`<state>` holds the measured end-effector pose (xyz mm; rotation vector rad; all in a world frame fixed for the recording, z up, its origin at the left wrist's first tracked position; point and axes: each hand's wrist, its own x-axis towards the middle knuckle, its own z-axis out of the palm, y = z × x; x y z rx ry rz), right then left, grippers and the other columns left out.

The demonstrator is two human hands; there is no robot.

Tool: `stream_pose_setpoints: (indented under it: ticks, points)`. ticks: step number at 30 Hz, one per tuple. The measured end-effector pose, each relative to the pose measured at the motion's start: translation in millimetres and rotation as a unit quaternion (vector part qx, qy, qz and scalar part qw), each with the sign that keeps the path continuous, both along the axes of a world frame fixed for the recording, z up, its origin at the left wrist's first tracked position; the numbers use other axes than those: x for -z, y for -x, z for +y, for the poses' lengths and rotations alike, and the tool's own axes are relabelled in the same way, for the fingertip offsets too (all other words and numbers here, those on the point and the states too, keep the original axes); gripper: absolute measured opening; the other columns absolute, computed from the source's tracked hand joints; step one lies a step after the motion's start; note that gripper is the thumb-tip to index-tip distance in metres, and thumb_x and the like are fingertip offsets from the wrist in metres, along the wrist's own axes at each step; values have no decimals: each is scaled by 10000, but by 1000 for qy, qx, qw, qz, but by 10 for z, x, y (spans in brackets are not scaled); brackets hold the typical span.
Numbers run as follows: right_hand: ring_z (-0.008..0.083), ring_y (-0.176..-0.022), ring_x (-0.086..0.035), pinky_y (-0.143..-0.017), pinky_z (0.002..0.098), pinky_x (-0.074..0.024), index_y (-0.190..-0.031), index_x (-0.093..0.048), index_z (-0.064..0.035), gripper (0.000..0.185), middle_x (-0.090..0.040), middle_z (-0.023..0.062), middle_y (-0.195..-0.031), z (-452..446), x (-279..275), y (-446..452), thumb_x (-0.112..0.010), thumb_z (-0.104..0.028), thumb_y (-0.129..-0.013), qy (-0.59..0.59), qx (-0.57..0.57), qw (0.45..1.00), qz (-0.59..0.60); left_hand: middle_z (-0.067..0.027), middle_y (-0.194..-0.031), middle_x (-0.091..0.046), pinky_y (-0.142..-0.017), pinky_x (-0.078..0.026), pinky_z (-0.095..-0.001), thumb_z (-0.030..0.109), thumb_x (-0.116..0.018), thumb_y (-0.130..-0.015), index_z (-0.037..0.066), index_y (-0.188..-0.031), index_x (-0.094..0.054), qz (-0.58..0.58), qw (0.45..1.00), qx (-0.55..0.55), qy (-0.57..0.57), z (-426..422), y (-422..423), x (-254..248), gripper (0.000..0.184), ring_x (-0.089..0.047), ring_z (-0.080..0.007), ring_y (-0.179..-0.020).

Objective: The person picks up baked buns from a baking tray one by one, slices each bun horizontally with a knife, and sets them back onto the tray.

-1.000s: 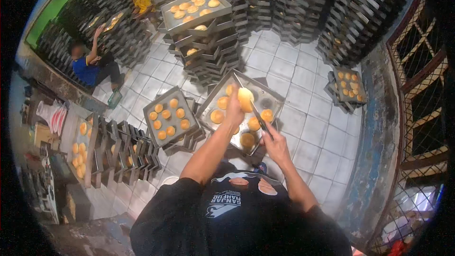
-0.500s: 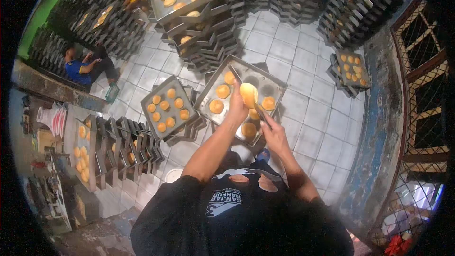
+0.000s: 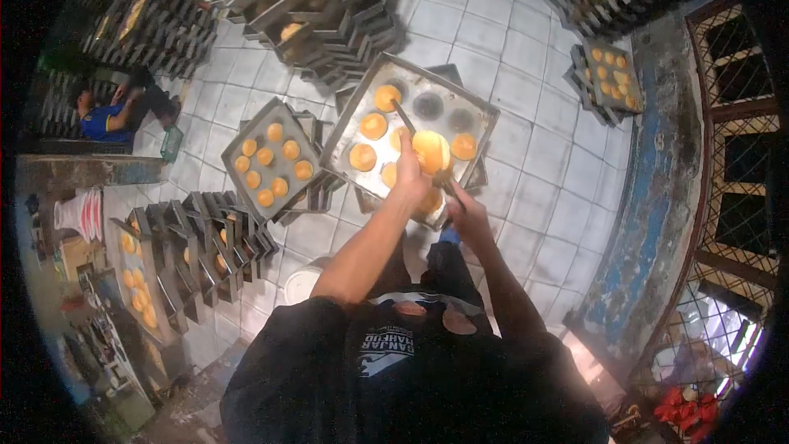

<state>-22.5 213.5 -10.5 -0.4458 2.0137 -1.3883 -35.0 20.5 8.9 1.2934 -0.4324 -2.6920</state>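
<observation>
My left hand (image 3: 414, 181) is closed around a round golden bun (image 3: 431, 153) held above a large baking tray (image 3: 335, 148). The bun looks split, with a pale yellow inside showing. My right hand (image 3: 468, 218) grips the handle of a long dark knife (image 3: 404, 117). Its blade runs up to the bun, and its far end shows beyond it; the middle is hidden by the bun and my left hand. More golden buns (image 3: 373, 127) sit on the tray below. Dark round spots (image 3: 428, 106) mark the tray's upper right part.
A smaller tray of buns (image 3: 233, 148) lies on a stack to the left. Tall tray stacks (image 3: 345, 25) rise ahead. Another bun tray (image 3: 614, 97) stands at the right, near the wall. A person in a blue shirt (image 3: 105, 123) sits at the far left on the tiled floor (image 3: 526, 164).
The view has shifted, so the trays ahead appear higher and further left. My hands stay together at the bun, with the knife still against it.
</observation>
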Motion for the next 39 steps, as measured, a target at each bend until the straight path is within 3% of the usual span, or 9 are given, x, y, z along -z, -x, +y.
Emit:
stream_pose_setpoints:
  ticks: [2, 8, 12, 16, 19, 22, 29, 33, 39]
  points:
    - [124, -714, -573, -655, 302, -502, -1495, -485, -86, 470, -592, 33, -825, -225, 9, 87, -540, -174, -1037, 49, 10, 999, 1, -61, -1190, -674, -978, -500, -441, 707, -388, -995, 123, -1266, -589, 16, 1000, -15, 10, 13, 59, 238, 675, -643, -242, -1098]
    - [130, -707, -570, -655, 311, -501, -1463, -513, -74, 445, -651, 79, -922, 137, 334, -129, -535, -131, -1022, 51, 6, 996, 67, -98, -1219, -668, -1014, -506, -468, 694, -358, -1008, 92, -1290, -574, -45, 999, -6, -5, -120, 354, 766, 698, -649, -274, -1115]
    - [100, -665, -545, -631, 268, -480, -1448, -545, -90, 413, -621, 25, -777, 708, 119, -391, -534, -189, -1047, -223, 26, 972, -74, -128, -1245, -663, -1036, -502, -478, 694, -352, -1008, 39, -1292, -561, -23, 1000, 3, 4, -404, 728, 1313, 744, -640, -294, -1155]
    - [65, -622, -492, -568, 242, -428, -1460, -553, -109, 432, -592, -19, -725, 1337, 31, -769, -545, -244, -1050, -185, 139, 963, -142, -197, -1262, -607, -1059, -413, -434, 570, -412, -1047, -43, -1284, -539, -206, 927, 21, 312, -636, 826, 1890, 670, -588, -290, -1129]
    - [30, -551, -422, -498, 223, -358, -1439, -571, -84, 443, -626, -15, -734, 1769, 194, -992, -565, -276, -1039, -178, 204, 947, -174, -98, -981, -591, -803, -474, -389, 477, -555, -1024, -42, -1124, -553, -192, 886, -36, 420, -380, 321, 1795, 528, -543, -191, -854]
    - [37, -509, -423, -463, 226, -353, -1435, -573, -83, 447, -667, 10, -746, 2303, 720, -1333, -572, -281, -1035, -197, 229, 932, -198, -142, -1054, -580, -899, -478, -365, 377, -645, -993, -51, -1172, -525, -281, 812, -23, 511, 55, -401, 1817, 478, -564, -227, -965]
    - [65, -444, -439, -381, 253, -345, -1458, -549, -130, 462, -698, 78, -763, 3089, 678, -1347, -574, -293, -1027, -275, 217, 873, -338, -270, -1210, -548, -915, -466, -430, 271, -733, -901, -117, -1170, -493, -399, 809, -141, 409, 430, -1316, 3227, 530, -571, -312, -1067]
    - [59, -429, -412, -375, 238, -326, -1450, -549, -117, 454, -680, 77, -769, 3325, 657, -1033, -579, -272, -1024, -244, 195, 893, -323, -231, -1070, -636, -731, -566, -457, 55, -674, -779, -134, -1075, -565, -432, 844, -79, 307, 41, -1341, 3190, 368, -665, -327, -864]
    - [60, -426, -411, -374, 235, -316, -1461, -521, -63, 479, -673, 68, -752, 2969, 698, -330, -583, -240, -1020, -267, 176, 916, -244, -125, -967, -634, -555, -545, -395, 125, -703, -795, -14, -1054, -623, -319, 928, 92, 169, -302, -1506, 2403, 305, -619, -234, -728]
